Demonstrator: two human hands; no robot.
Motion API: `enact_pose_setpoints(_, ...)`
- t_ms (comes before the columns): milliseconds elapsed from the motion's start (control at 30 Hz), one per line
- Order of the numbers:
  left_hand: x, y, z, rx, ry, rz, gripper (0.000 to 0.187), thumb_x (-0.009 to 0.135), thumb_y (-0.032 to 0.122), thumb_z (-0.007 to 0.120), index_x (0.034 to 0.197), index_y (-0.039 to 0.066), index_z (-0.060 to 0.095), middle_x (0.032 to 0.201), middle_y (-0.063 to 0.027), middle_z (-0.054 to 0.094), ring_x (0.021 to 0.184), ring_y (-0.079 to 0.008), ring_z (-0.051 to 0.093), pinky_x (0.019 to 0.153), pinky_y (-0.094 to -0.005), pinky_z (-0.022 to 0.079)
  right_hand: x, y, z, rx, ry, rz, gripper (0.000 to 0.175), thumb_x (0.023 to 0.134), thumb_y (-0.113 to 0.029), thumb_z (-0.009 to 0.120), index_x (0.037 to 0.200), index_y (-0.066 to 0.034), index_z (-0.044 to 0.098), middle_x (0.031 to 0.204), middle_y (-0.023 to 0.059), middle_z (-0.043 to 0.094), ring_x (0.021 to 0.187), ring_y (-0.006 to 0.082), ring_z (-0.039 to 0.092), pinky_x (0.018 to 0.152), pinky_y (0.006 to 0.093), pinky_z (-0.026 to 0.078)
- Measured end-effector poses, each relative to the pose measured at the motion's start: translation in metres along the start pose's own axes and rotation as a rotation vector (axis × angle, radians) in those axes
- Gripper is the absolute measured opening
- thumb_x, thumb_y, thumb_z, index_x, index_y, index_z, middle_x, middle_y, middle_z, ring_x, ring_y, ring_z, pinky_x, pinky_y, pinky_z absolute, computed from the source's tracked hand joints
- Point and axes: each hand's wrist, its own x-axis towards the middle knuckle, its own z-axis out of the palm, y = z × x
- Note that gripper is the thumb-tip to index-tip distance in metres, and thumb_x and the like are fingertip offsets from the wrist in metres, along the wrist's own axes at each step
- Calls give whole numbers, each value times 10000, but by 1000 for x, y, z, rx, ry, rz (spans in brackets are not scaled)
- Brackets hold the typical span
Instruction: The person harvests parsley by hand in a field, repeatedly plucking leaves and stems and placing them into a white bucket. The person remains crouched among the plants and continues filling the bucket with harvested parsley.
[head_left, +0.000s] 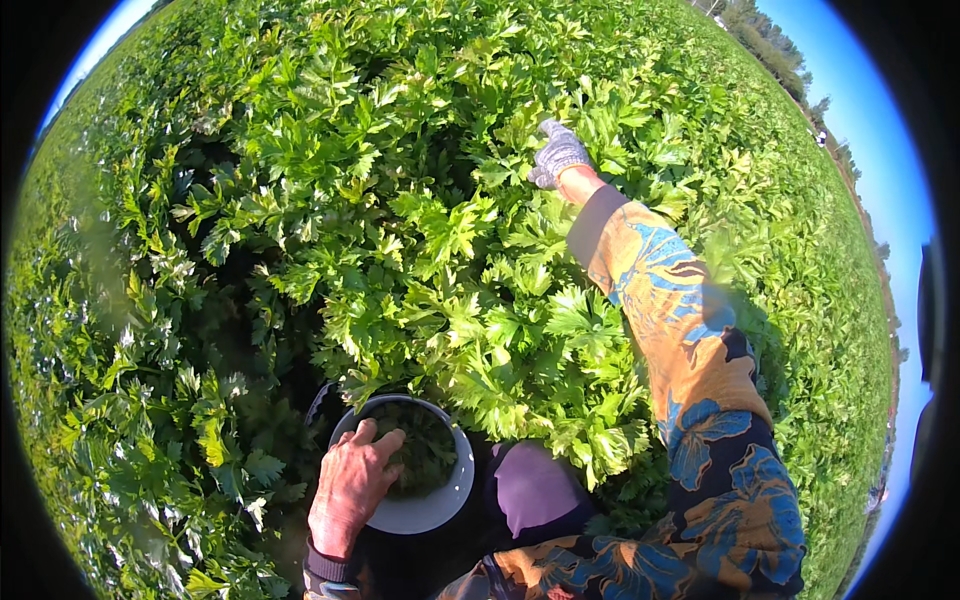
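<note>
My left hand (352, 480), bare, rests over the left rim of a white bucket (420, 514), its fingers bent down into the opening. Dark green leaves (424, 450) lie inside the bucket; whether the fingertips hold any of them cannot be told. My right hand (559, 154), in a grey knitted glove, is stretched far out among the leafy celery-like plants (450, 232). Its fingers reach towards the foliage at the upper middle, and the fingertips are partly lost in the leaves, so a grip there cannot be made out.
Dense leafy crop surrounds me on all sides. A darker, shaded gap (232, 322) runs between plants at the left. My knee in purple cloth (536, 487) is just right of the bucket. Trees (772, 45) line the field's far edge at the right.
</note>
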Motion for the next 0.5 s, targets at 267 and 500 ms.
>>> enact_pose_setpoints(267, 9, 0, 3, 25, 6, 4, 416, 729, 120, 706, 1122, 97, 573, 903, -117, 577, 832, -306, 598, 710, -393, 505, 1, -26, 40, -152, -7, 57, 899, 771, 45, 676, 1479, -194, 177, 893, 176, 637, 518, 241, 584, 365, 329, 436)
enact_pose_setpoints(500, 17, 0, 6, 37, 33, 11, 407, 731, 121, 705, 1118, 95, 580, 899, -117, 586, 814, -289, 607, 693, -385, 511, 24, -25, 53, -1027, -16, -139, 793, 719, -397, 754, 1397, -180, 406, 1365, 134, 492, 1198, 313, 526, 994, 415, 429)
